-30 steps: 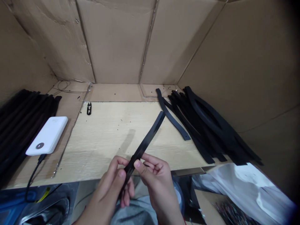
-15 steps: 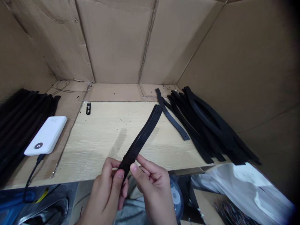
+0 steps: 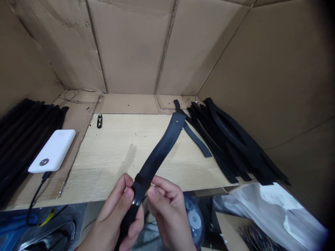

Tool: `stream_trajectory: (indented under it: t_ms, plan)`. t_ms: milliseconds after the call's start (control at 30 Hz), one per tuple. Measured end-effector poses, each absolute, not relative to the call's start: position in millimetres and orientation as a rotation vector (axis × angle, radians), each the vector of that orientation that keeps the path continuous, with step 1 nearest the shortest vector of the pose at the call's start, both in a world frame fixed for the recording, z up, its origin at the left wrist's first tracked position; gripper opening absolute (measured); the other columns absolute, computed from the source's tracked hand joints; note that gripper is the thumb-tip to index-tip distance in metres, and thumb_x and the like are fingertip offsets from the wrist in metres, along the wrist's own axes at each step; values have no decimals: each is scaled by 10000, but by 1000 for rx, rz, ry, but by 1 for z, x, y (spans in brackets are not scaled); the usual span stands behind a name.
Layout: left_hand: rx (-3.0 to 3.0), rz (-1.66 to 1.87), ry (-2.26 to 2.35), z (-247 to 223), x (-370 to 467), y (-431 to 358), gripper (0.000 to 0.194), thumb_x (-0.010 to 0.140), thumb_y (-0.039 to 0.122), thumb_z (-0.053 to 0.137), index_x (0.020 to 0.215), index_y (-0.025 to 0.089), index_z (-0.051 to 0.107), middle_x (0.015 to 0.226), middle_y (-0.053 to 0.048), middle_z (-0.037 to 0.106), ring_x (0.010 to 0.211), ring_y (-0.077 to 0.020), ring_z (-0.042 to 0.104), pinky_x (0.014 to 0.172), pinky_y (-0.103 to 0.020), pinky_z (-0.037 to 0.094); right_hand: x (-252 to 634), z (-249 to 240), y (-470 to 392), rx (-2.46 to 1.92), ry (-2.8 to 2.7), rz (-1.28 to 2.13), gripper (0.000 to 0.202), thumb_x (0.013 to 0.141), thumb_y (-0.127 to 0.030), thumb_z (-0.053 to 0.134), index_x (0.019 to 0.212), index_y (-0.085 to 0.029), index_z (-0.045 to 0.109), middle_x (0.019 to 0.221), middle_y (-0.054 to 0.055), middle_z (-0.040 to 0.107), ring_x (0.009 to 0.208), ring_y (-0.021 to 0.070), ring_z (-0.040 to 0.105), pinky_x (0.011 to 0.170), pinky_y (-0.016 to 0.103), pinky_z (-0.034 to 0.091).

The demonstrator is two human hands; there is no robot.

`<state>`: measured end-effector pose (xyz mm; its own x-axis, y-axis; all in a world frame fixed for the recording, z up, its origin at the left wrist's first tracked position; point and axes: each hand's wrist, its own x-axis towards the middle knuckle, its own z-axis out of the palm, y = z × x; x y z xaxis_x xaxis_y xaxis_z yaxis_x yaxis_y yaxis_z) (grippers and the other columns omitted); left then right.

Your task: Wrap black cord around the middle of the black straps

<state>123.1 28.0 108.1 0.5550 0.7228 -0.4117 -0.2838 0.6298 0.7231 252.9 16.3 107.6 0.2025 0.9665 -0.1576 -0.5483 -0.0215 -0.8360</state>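
Observation:
Both my hands hold a black strap over the front edge of the table. A raised band crosses it near my fingers, and a small hole shows at its far end. My left hand is closed round the lower part, thumb on top. My right hand pinches the strap's right edge beside the band. Beyond the strap's far end lies another curved black strap on the table, with a pile of black strips to its right.
A white power bank with a cable lies at the left, beside more black strips. Small black thread snips rest at the back left. Cardboard walls enclose the table. White plastic sheeting hangs below right.
The strap has rolled in my hands so its broad smooth face and end hole now face up. More of its lower part shows, and my left hand has shifted slightly down and left.

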Motion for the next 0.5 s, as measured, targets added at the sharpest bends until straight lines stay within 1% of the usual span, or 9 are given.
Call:
stream_trajectory:
  t_ms: [67,100,133,200,267,300,333,400,500]
  plan:
    - [582,605,650,104,122,30,440,871,598,507,1146,283,370,471,112,476,303,-21,242,317,-98,241,255,105,22,-871,-560,1430,318,699,-355,812,969,-191,773,472,-79,396,431,34,217,397,156,205]
    - [563,587,580,102,122,31,459,874,595,503,1183,284,368,461,114,464,294,-21,225,305,-96,232,257,104,24,-835,-583,1472,338,680,-362,825,962,-182,775,474,-74,415,431,33,220,398,157,208]
    - [550,568,507,99,122,33,465,882,587,494,1213,284,369,451,115,451,283,-22,211,292,-95,222,258,103,26,-802,-620,1503,337,660,-363,839,933,-174,783,484,-61,462,428,33,251,405,160,244]
    - [517,522,373,93,122,38,438,907,560,462,1234,277,395,425,117,417,257,-27,186,265,-98,197,262,103,29,-753,-700,1542,303,631,-356,858,863,-172,796,549,-15,594,438,47,381,466,183,375]
    - [481,443,277,88,124,43,395,924,549,420,1173,246,464,394,113,383,234,-35,173,244,-111,179,264,104,30,-749,-732,1508,276,618,-339,867,841,-191,800,623,19,685,489,86,523,552,219,471]
    - [481,413,263,86,126,45,395,927,558,394,1118,228,497,380,108,372,224,-41,179,237,-122,177,265,105,29,-771,-722,1469,277,617,-332,867,850,-200,800,636,25,704,510,103,567,559,223,490]
    - [508,403,284,85,128,46,411,928,572,368,1067,215,516,377,97,380,222,-49,203,237,-134,189,265,106,29,-804,-707,1430,284,617,-322,868,864,-201,798,635,27,712,519,114,594,542,219,498]
    - [660,463,410,85,132,47,438,924,603,338,993,211,518,420,69,443,257,-67,306,271,-154,254,265,109,27,-868,-694,1379,293,659,-305,844,922,-187,787,582,22,700,478,123,609,472,207,493]
    - [1042,680,696,92,134,45,399,907,607,399,951,221,489,597,32,543,436,-88,460,417,-178,373,261,114,25,-928,-703,1352,319,732,-287,788,1024,-163,754,448,-23,614,363,125,566,369,212,473]
